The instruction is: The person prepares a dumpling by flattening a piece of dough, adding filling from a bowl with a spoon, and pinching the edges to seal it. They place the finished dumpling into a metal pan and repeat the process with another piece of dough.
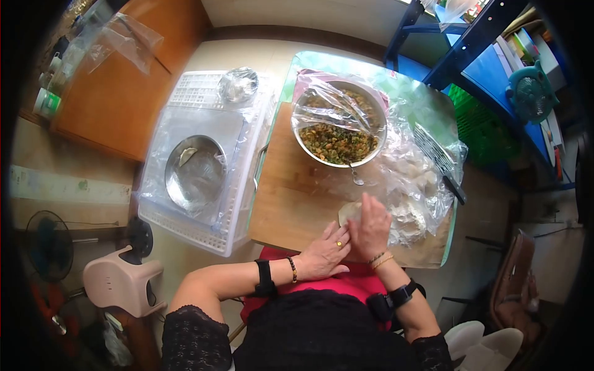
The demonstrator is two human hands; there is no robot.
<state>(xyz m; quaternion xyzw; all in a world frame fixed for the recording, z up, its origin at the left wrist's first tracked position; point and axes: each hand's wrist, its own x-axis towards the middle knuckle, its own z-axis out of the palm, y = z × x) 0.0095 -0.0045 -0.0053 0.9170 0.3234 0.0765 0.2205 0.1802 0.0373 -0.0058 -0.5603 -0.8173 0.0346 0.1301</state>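
A pale, flat round of dough (pixel 349 213) lies near the front of the wooden board (pixel 278 204), partly covered by my hands. My left hand (pixel 322 253) reaches in from the left, its fingers extended toward the dough's near edge and its thumb apart. Beside it, my right hand (pixel 370 230) has its fingers stretched forward over the dough's right side. The two hands meet at the fingertips; what lies under the right palm is hidden. Just beyond is a large metal bowl (pixel 341 162) of chopped filling, half covered with plastic film, with a spoon (pixel 357 179) at its rim.
White flour (pixel 408 222) and clear plastic (pixel 427 185) spread over the board's right side, near a black-handled knife (pixel 455 188). To the left, a metal bowl (pixel 179 198) holding a folded dumpling (pixel 187 155) stands on a white plastic rack (pixel 185 232). A pink stool (pixel 117 281) stands lower left.
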